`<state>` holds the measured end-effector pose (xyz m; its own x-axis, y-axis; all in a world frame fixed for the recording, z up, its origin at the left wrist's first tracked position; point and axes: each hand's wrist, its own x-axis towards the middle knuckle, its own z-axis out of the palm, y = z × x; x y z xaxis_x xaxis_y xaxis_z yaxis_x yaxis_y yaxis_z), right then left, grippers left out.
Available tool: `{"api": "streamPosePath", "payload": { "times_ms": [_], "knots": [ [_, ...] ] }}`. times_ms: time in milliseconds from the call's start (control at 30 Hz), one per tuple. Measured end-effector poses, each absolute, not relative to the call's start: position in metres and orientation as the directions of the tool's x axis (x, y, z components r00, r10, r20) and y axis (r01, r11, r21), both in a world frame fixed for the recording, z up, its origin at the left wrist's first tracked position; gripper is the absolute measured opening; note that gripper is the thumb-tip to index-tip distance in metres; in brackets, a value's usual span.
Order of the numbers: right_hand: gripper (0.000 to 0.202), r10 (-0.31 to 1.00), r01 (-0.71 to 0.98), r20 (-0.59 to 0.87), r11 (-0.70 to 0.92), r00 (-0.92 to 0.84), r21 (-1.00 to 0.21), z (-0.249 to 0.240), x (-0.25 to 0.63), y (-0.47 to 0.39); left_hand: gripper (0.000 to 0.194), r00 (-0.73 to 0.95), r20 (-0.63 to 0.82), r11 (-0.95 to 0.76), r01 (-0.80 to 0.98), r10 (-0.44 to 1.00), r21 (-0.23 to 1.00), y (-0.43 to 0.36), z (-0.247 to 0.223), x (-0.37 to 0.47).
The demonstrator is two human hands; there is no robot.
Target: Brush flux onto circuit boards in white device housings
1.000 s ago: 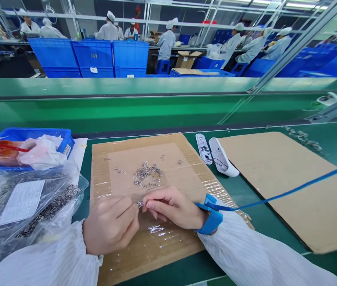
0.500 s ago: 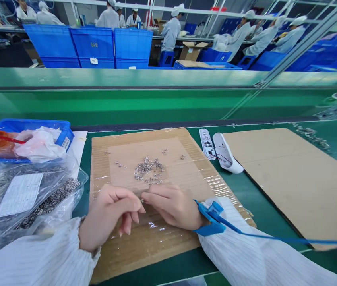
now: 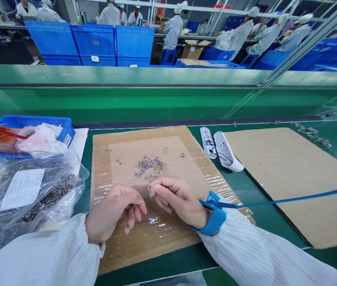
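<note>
My right hand [image 3: 179,200], wearing a blue wrist strap [image 3: 213,214], pinches a small shiny metal piece [image 3: 151,192] between thumb and fingertips. My left hand [image 3: 121,208] is just to its left, its fingers curled in and closed; whatever they may hold is hidden. Both hands are above a cardboard sheet [image 3: 109,246] covered with clear tape. Beyond the fingertips lies a loose pile of small metal pieces [image 3: 149,165], with a few strays around it.
At left lie a clear bag [image 3: 64,194] of metal parts and a blue tray [image 3: 58,121] with plastic bags. To the right are an opened white casing [image 3: 226,153] with wires, another cardboard sheet [image 3: 299,178] and scattered metal pieces [image 3: 313,135]. Co-workers sit beyond blue bins [image 3: 93,41].
My hands have moved apart from where their fingertips met. The right hand has turned and lifted slightly, with the metal piece now showing in its pinch.
</note>
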<state>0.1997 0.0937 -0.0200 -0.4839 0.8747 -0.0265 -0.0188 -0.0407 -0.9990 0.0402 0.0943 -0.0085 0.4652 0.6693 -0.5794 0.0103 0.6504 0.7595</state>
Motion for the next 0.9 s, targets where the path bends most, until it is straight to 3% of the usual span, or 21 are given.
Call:
{"api": "streamPosePath", "payload": {
  "times_ms": [67,167,233,300,433,667,800,900],
  "knots": [
    [0.023,0.876,0.024,-0.051,-0.045,-0.479,-0.999,-0.019,0.2,0.095,0.018,0.371,-0.503,0.498,0.115,0.781,0.859,0.093,-0.007,0.039],
    [0.023,0.868,0.085,-0.075,-0.038,-0.49,-0.996,-0.018,0.199,0.095,0.015,0.166,-0.199,0.148,0.279,0.966,0.949,0.092,-0.004,0.036],
    [0.023,0.879,0.124,-0.048,0.012,-0.474,-0.992,-0.017,0.199,0.094,0.017,0.134,-0.013,-0.032,0.333,0.991,0.942,0.09,-0.002,0.035],
    [0.022,0.897,0.195,0.021,0.118,-0.442,-0.974,-0.017,0.198,0.093,0.025,0.191,0.012,-0.077,0.339,0.982,0.938,0.088,-0.003,0.037],
    [0.019,0.881,0.321,0.153,0.318,-0.447,-0.892,-0.015,0.198,0.091,0.017,0.255,-0.039,-0.05,0.336,0.966,0.94,0.086,-0.011,0.041],
    [0.021,0.866,0.334,0.16,0.344,-0.473,-0.877,-0.013,0.2,0.092,0.012,0.273,-0.146,0.068,0.274,0.951,0.959,0.092,-0.008,0.039],
    [0.022,0.841,0.355,0.23,0.433,-0.489,-0.828,-0.014,0.201,0.091,0.012,0.315,-0.299,0.271,0.132,0.901,0.954,0.096,-0.006,0.04],
    [0.022,0.811,0.358,0.333,0.528,-0.481,-0.77,-0.017,0.201,0.09,0.013,0.396,-0.443,0.5,-0.048,0.804,0.865,0.097,-0.007,0.039]
  ]
}}
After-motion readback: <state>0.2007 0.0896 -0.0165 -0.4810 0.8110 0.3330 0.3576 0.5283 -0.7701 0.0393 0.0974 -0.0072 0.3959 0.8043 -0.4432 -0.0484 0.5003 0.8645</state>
